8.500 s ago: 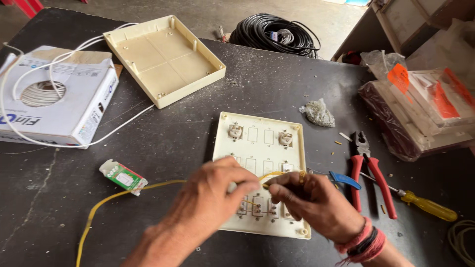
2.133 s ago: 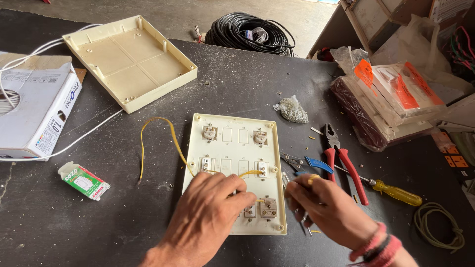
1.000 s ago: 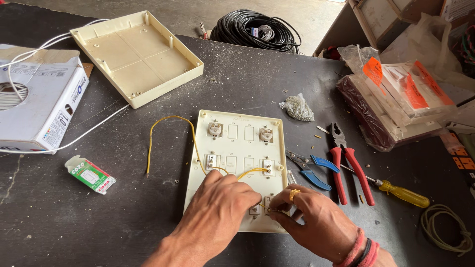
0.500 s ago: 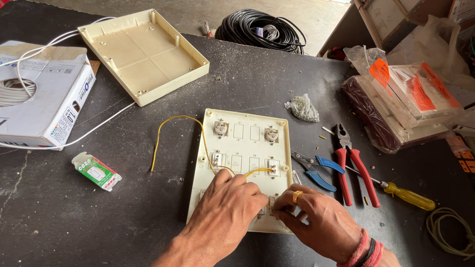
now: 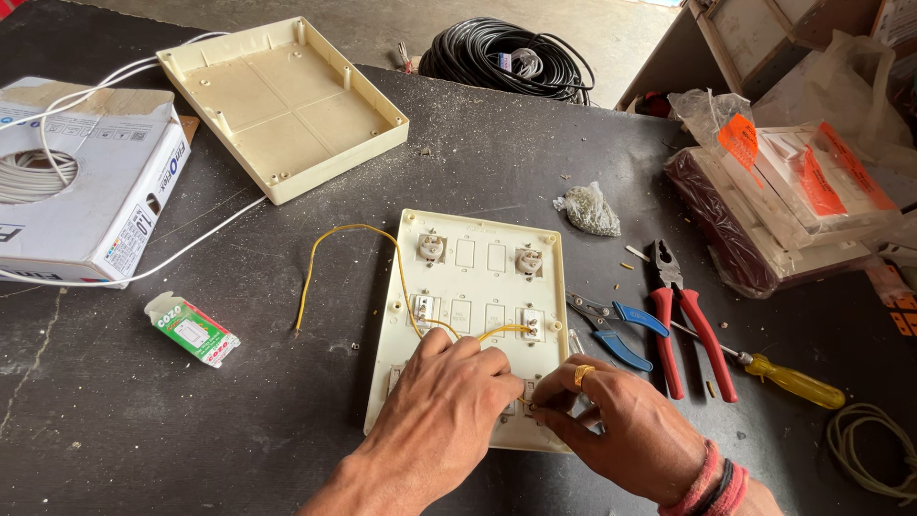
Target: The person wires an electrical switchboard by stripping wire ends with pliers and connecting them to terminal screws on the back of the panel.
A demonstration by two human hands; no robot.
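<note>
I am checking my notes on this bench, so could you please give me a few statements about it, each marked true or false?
1. Both hands, left hand and right hand, rest on the cream switch plate. True.
2. The yellow wire loops off the plate's left edge. True.
3. The red-handled pliers lie left of the plate. False: they lie to its right.
4. The black cable coil sits on the white box. False: it lies apart, at the far edge.
</note>
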